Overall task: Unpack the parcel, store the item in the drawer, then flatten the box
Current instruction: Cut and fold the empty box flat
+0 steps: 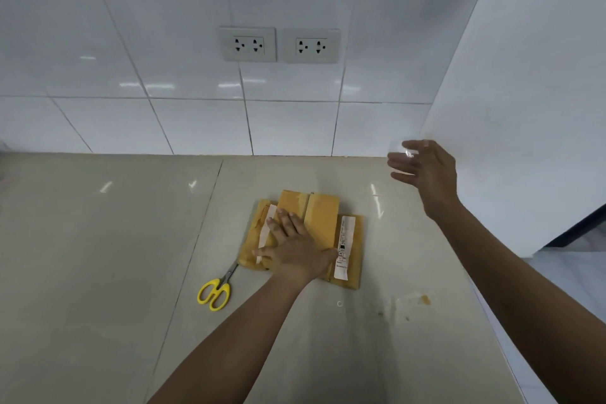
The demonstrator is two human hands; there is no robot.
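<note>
Head view shows you one flattened cardboard box (323,223) lying on the worktop (98,256), toward the back edge and right of the middle. Your left hand (295,248) lies palm down on it, fingers (283,221) spread wide and flat against the cardboard, gripping nothing. The box carries two strips of white label or tape: one (265,231) partly under your left fingers, one (345,246) along its right side with print too small to read.

Your right hand (429,167) is raised above the worktop near the back right corner, close to the white side panel (524,92). Its fingers curl loosely around something clear and blurred (401,154); you cannot tell what it is, nor whether the fingers truly hold it.

One pair of scissors (218,287) with yellow handles lies on the worktop just beside the front left corner of the box, blades pointing at it; whether the tips touch the cardboard you cannot tell.

Two double wall sockets (247,44) sit side by side on the white tiled wall (98,43) behind. A few brownish stains (425,299) mark the worktop toward its right edge.
</note>
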